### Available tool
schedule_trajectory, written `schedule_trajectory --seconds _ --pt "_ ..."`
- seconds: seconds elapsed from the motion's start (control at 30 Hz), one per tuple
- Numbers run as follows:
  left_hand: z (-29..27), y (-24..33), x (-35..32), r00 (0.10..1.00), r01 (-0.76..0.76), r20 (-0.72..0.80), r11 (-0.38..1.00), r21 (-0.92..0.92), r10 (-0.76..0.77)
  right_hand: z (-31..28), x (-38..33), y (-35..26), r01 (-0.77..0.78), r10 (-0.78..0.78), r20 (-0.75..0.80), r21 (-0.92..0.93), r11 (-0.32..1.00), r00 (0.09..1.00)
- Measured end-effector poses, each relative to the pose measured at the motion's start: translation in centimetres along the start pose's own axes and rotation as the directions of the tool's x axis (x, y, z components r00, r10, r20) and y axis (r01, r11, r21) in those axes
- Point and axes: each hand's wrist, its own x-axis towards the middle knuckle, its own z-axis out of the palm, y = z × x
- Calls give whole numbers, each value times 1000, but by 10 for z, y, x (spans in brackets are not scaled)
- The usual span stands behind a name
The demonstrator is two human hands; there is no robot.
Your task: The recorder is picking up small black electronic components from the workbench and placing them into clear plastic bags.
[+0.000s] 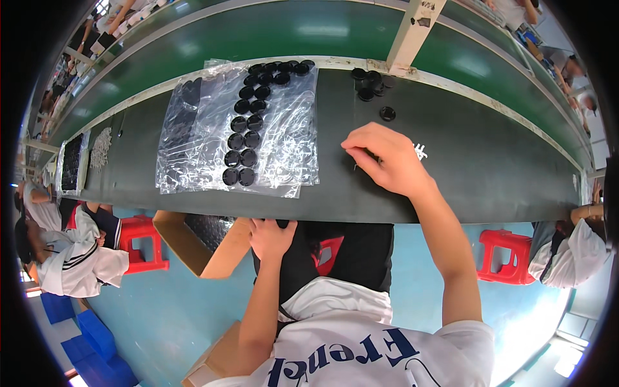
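Observation:
My right hand [389, 158] is over the dark work surface with thumb and index finger pinched together; anything between the fingertips is too small to make out. Beside its wrist lie some small white parts [419, 151], partly covered by the hand. At the near edge of the table, my left hand [271, 239] has its fingers closed around a black round cap [282, 224], mostly hidden. Left of centre, clear plastic bags [200, 145] lie flat, with black round caps [248, 157] set on them in two columns that spread into a cluster at the far end.
More loose black caps [366, 94] sit at the far side by a pale upright post [412, 39]. Below the table's edge at left stands an open cardboard box [224, 255]. Red stools [506, 257] and seated people flank me. White parts [101, 148] are heaped far left.

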Motion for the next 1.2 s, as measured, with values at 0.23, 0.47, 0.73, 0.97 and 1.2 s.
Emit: schedule_trajectory --seconds 0.23,0.47,0.73,0.97,1.2 --pt "-2 -1 2 1000 11 4 1000 -23 -11 13 -6 2 -330 303 166 691 643 938" --pt "3 -9 4 999 38 -29 999 -23 -38 9 1 3 -436 437 244 797 418 866" --pt "0 -16 3 994 105 4 994 24 -105 6 3 2 -452 486 221 780 432 846" --pt "0 -21 0 993 111 -30 993 -45 -113 8 1 10 -465 486 240 779 421 840" --pt "3 -25 -1 994 98 -44 994 -42 -100 5 3 5 -490 525 244 773 403 816"
